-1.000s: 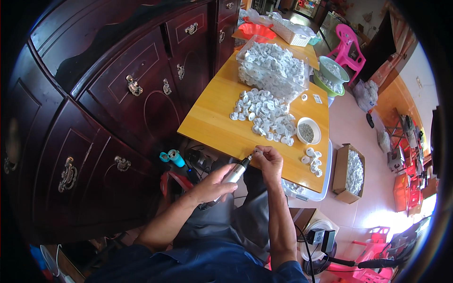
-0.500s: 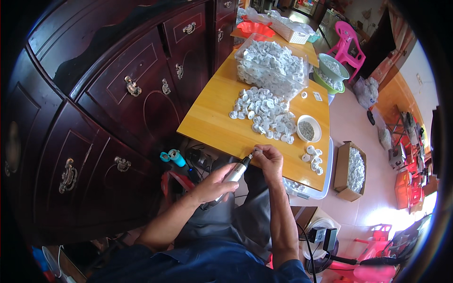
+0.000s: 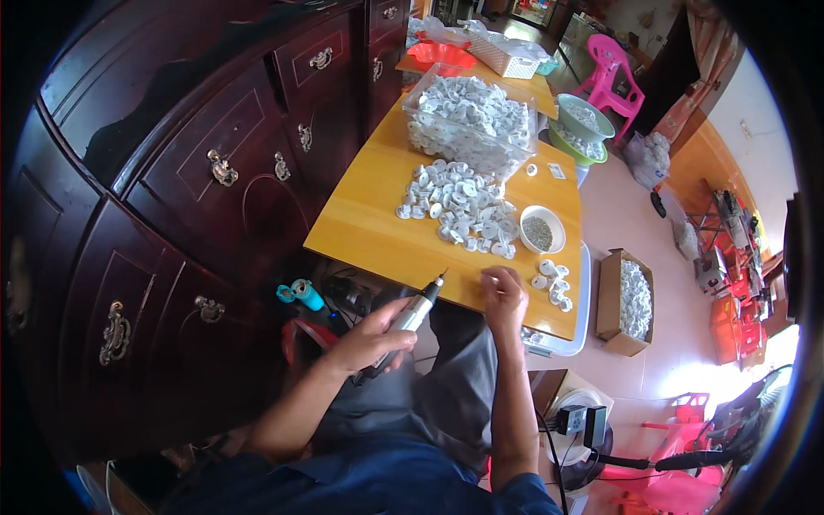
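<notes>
Head view: the left hand (image 3: pixel 369 339) has its fingers wrapped round a silver electric screwdriver (image 3: pixel 409 317); the right hand (image 3: pixel 505 299) curls over the bench (image 3: pixel 365 223), contents unclear. White plastic parts (image 3: pixel 466 204) lie heaped beyond. Best keep the driver steady and square.

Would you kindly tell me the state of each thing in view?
Silver-and-black handheld driver: gripped in the left hand, bit bare
Right hand: fingers curled; whether holding anything, cannot tell
Small white parts: loose, piled
Clear bin: uncovered, heaped full
White bowl: uncovered, partly filled
Cardboard box: open, filled
Turquoise flask: lid open
Dark cabinet drawers: look shut
Pink chair: upright
</notes>
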### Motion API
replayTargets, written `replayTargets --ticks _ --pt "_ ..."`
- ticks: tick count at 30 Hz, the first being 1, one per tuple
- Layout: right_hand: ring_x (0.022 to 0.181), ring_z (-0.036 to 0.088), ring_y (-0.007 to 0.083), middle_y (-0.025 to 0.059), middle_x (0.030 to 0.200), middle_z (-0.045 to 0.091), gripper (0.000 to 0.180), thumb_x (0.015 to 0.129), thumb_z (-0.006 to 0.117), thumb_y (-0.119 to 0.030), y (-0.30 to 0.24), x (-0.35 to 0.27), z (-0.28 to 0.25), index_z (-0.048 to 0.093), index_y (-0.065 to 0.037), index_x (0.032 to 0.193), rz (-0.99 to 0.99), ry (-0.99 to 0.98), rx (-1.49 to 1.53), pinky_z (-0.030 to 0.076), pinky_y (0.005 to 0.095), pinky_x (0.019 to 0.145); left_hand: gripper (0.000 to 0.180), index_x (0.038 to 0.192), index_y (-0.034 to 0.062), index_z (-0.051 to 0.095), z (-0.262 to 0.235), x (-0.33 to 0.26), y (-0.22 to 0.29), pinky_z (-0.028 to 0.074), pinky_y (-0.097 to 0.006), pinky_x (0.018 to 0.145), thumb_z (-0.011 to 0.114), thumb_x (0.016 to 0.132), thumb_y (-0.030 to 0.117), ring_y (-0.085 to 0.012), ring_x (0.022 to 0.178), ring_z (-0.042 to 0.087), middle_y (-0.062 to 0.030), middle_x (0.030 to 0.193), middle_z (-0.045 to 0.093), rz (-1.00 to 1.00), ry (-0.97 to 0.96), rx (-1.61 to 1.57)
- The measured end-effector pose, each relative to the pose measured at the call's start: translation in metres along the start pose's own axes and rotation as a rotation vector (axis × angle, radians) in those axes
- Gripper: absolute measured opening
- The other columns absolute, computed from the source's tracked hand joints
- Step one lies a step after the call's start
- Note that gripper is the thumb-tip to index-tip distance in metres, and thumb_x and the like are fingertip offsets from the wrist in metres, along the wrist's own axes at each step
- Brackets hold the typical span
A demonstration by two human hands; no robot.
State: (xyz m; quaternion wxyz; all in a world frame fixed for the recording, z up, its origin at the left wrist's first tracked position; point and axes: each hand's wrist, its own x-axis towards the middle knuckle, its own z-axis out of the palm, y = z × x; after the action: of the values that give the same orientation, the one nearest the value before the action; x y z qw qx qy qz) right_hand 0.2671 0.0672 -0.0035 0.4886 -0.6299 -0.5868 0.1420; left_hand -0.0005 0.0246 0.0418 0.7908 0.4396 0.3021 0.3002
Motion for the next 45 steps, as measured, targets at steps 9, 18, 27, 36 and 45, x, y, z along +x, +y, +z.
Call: replayTargets --ticks 9,18,27,36,45 --pt "0.096 0.063 0.0360 0.0139 0.110 0.058 0.031 0.079 0.071 -0.011 0.025 0.007 -0.062 0.069 -0.012 0.110 0.057 0.156 -0.671 0.051 0.0484 0.079 0.066 0.152 0.0024 0.032 0.006 0.002 -0.002 0.048 -0.025 0.050 0.060 0.092 0.008 -0.0098 0.057 0.056 -0.0050 0.086 0.057 0.029 0.064 0.081" --pt "0.124 0.049 0.0399 0.0197 0.134 0.049 0.054 0.083 0.074 -0.018 0.001 0.026 -0.015 0.054 -0.006 0.132 -0.027 0.002 -0.522 0.041 0.0493 0.105 0.065 0.150 0.0026 0.033 -0.001 -0.001 -0.004 0.046 -0.023 0.049 0.064 0.093 0.009 -0.0079 0.059 0.056 -0.0034 0.092 0.055 0.050 0.069 0.057" --pt "0.122 0.049 0.0465 0.0303 0.128 0.053 0.064 0.091 0.069 -0.028 0.036 0.058 0.024 0.042 0.005 0.138 -0.039 0.081 -0.412 0.038 0.0528 0.105 0.065 0.150 0.0022 0.033 -0.002 0.001 -0.003 0.046 -0.023 0.050 0.063 0.093 0.009 -0.0089 0.059 0.056 -0.0045 0.091 0.056 0.054 0.072 0.077" --pt "0.119 0.051 0.0485 0.0331 0.126 0.054 0.065 0.093 0.066 -0.033 0.053 0.095 0.038 0.042 0.009 0.136 -0.076 0.154 -0.308 0.039 0.0535 0.103 0.067 0.150 0.0023 0.034 -0.001 0.000 -0.001 0.046 -0.023 0.050 0.065 0.092 0.011 -0.0079 0.059 0.055 -0.0025 0.087 0.056 0.044 0.087 0.078" --pt "0.119 0.050 0.0472 0.0304 0.128 0.053 0.059 0.093 0.066 -0.037 0.042 0.104 0.040 0.052 0.005 0.132 0.109 0.094 -0.461 0.039 0.0520 0.103 0.069 0.150 0.0023 0.032 -0.003 -0.001 0.001 0.045 -0.024 0.048 0.066 0.091 0.012 -0.0083 0.058 0.055 -0.0021 0.085 0.056 0.048 0.100 0.084"
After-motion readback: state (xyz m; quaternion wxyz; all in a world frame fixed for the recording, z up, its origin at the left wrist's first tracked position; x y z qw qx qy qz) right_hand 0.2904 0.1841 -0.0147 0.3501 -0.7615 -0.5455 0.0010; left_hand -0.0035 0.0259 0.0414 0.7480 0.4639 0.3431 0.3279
